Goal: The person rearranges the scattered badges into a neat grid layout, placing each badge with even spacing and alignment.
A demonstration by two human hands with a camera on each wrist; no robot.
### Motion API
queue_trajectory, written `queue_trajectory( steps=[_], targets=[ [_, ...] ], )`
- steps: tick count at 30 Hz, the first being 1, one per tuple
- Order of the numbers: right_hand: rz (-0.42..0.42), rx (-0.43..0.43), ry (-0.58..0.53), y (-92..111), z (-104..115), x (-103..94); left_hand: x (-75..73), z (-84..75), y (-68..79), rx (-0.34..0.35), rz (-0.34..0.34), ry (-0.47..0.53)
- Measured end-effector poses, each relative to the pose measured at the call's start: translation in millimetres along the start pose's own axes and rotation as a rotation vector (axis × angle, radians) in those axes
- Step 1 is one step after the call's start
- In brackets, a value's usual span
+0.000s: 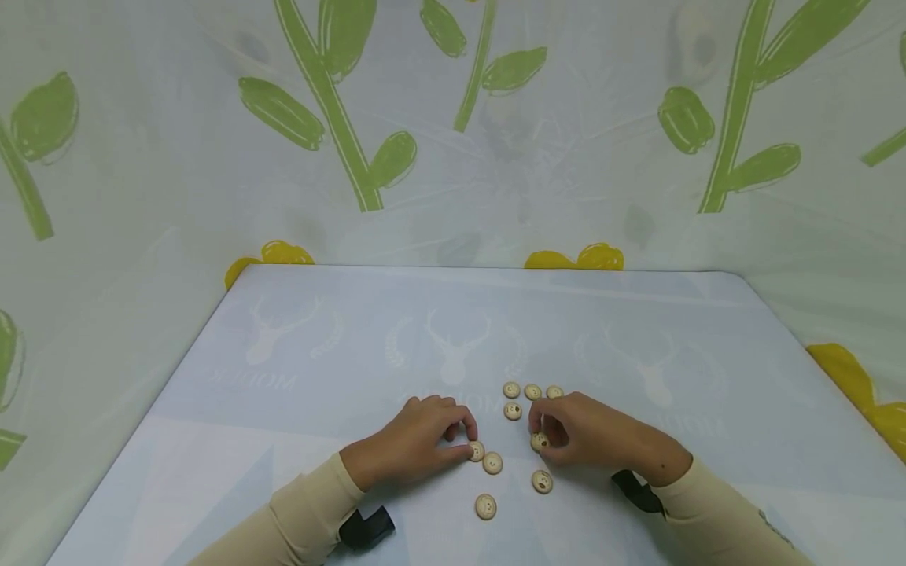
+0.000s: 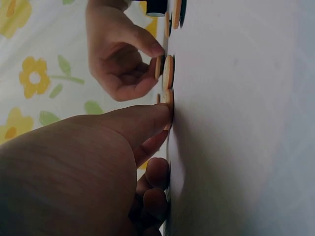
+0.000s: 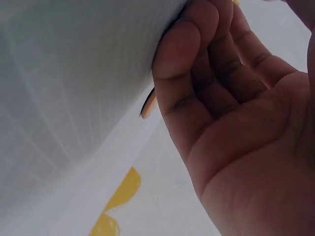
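Several round wooden buttons lie on the table. My left hand (image 1: 418, 440) pinches one button (image 1: 477, 450) between thumb and forefinger, low at the tabletop; another button (image 1: 492, 463) sits right beside it. With thumb and index finger, my right hand (image 1: 591, 432) holds a button (image 1: 539, 442) that stands slightly tilted, as the left wrist view also shows for that held button (image 2: 158, 68). In the right wrist view the fingers (image 3: 177, 54) reach down to the surface and hide the held button; a different button (image 3: 148, 104) shows past them.
Beyond the right hand, three buttons form a row, the middle one (image 1: 532, 391) among them, with another button (image 1: 513, 411) below the row's left end. Nearer me lie two separate buttons, one on the right (image 1: 542, 481) and one on the left (image 1: 485, 506). A leaf-patterned curtain (image 1: 453, 196) borders the white table (image 1: 283, 440).
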State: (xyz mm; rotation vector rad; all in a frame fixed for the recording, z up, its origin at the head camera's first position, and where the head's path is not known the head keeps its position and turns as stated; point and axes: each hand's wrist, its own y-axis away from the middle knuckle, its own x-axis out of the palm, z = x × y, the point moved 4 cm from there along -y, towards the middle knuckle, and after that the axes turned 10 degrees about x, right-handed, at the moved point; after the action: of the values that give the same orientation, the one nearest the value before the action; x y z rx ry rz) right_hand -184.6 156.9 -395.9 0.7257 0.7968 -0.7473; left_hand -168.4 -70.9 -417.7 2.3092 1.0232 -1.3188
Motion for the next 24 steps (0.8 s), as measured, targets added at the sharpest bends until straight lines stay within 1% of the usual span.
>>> queue_trajectory(
  steps=[6,11,18,24],
  targets=[
    [-0.042,-0.002,0.026,-2.5,-1.7,-2.1,-1.1,0.8,0.0,-0.009,0.001,-0.007],
    [-0.054,0.004,0.008,-2.9,-2.9,-1.5,-1.7,-0.5,1.1,-0.004,0.000,-0.001],
    [-0.081,0.065,0.013,-3.5,-5.1,-1.9,-2.0,-1.7,0.5,0.002,-0.004,-0.001],
    [-0.079,0.103,0.005,-4.0,-6.2,-1.9,-0.3,-0.3,-0.7,0.003,0.002,0.001]
  ],
)
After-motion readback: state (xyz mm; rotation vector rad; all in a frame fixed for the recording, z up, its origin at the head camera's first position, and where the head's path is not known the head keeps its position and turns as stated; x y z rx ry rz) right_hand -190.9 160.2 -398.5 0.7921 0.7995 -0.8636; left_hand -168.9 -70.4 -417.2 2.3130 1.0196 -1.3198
